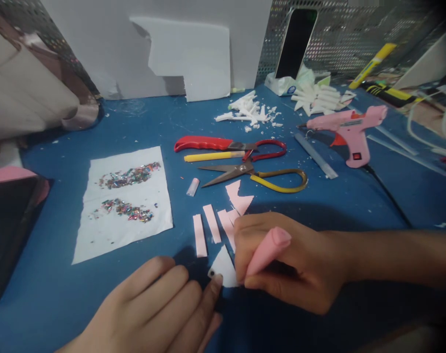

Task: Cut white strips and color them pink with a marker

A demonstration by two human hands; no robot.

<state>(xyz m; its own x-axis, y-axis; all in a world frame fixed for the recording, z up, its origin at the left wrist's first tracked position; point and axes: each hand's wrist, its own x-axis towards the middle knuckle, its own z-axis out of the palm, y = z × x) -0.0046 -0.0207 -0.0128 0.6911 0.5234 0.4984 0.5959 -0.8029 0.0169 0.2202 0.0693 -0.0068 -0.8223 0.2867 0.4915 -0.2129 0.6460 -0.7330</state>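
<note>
A small white paper piece [224,267] with rounded and pointed edges lies on the blue table, a black dot near its left corner. My left hand [160,304] has its fingers curled, and one fingertip pins the piece down beside that dot. Wrapped round a pink marker [269,250], my right hand [292,264] is closed at the piece's right edge; the marker's tip is hidden behind the fingers. Just beyond lie pink paper strips [199,235] and a pink scrap [239,197], partly covered by the right hand. A small clear-and-pink cap [193,187] rests nearby.
Farther back are scissors [245,171], a red-handled cutter [204,143] and a yellow pen [211,156]. Glitter lies on a white sheet [81,240] at left. A pink glue gun [351,127] trails its cord at right. White scraps [250,110] and a phone [296,44] stand behind.
</note>
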